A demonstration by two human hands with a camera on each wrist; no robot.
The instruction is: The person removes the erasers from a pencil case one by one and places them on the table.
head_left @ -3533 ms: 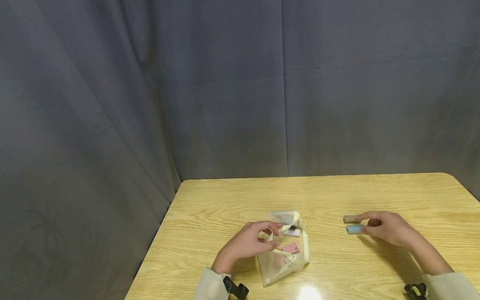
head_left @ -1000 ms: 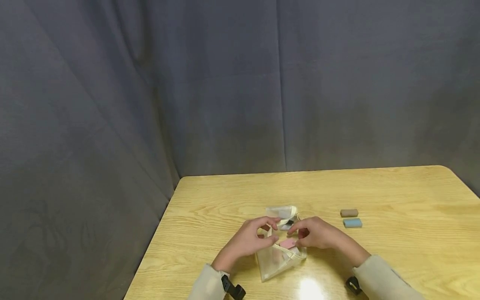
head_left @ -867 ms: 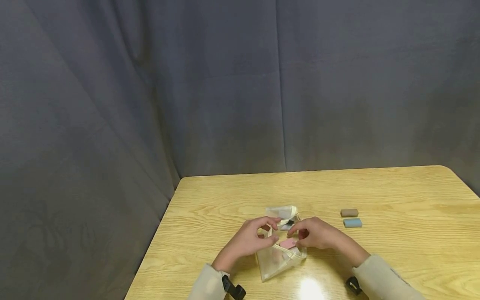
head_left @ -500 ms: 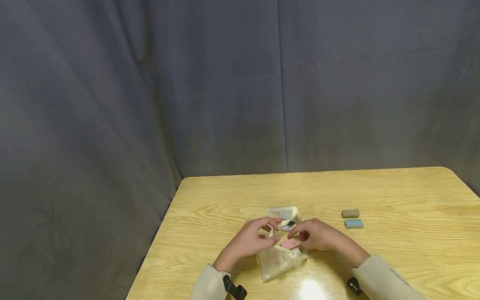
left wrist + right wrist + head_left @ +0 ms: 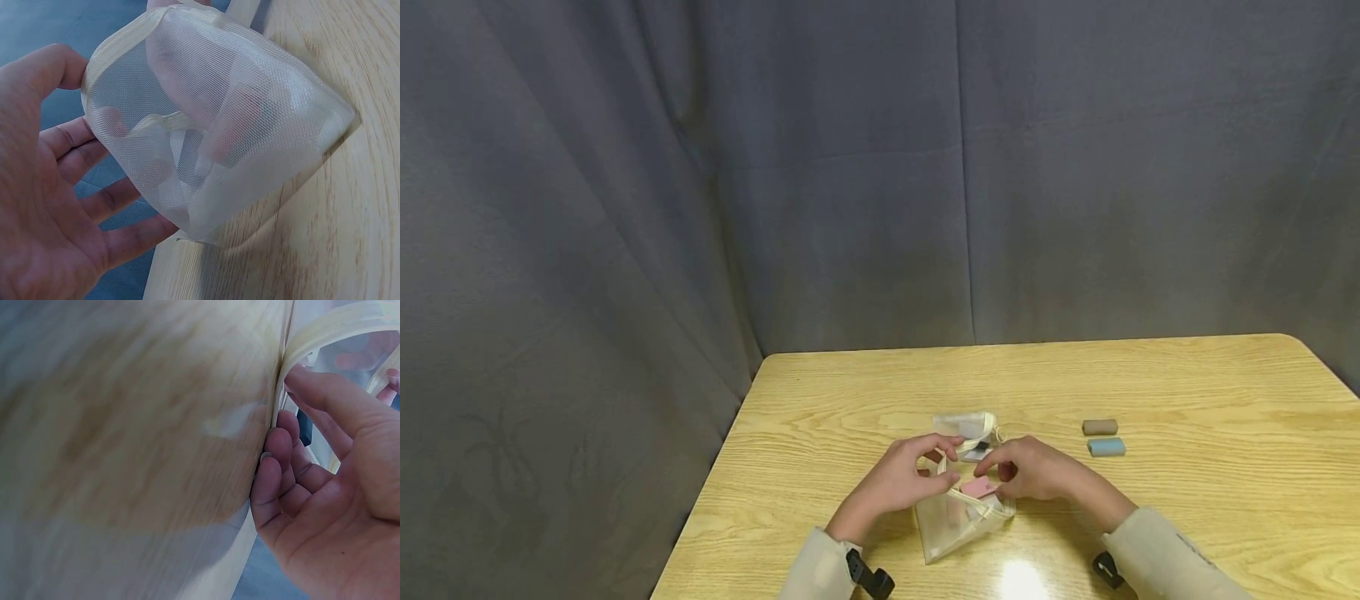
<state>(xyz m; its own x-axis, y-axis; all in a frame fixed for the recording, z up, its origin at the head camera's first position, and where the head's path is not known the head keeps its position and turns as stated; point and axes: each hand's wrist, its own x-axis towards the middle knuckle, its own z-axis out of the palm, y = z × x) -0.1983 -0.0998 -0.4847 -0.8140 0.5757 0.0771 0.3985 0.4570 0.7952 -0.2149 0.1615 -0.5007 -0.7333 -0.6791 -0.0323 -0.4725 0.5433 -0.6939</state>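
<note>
A pale mesh pouch [image 5: 951,529] with a cream zip edge stands open on the wooden table in the head view. My left hand [image 5: 898,475] holds its left rim, thumb in front and fingers spread behind the mesh [image 5: 250,169] in the left wrist view. At the opposite rim is my right hand [image 5: 1030,467]; the right wrist view shows its thumb and curled fingers at the cream edge [image 5: 337,328]. Inside the pouch lie a pink rectangular block [image 5: 977,487] and a white piece with a black part [image 5: 979,451], partly hidden.
A brown rounded block [image 5: 1100,427] and a blue rounded block [image 5: 1107,447] lie side by side to the right of the pouch. The wooden table [image 5: 835,400] ends at a dark grey curtain [image 5: 865,208].
Over three seconds ago my right hand was at the brown and blue blocks; it has left them on the table and moved left to the pouch. Over the last second both hands stay still.
</note>
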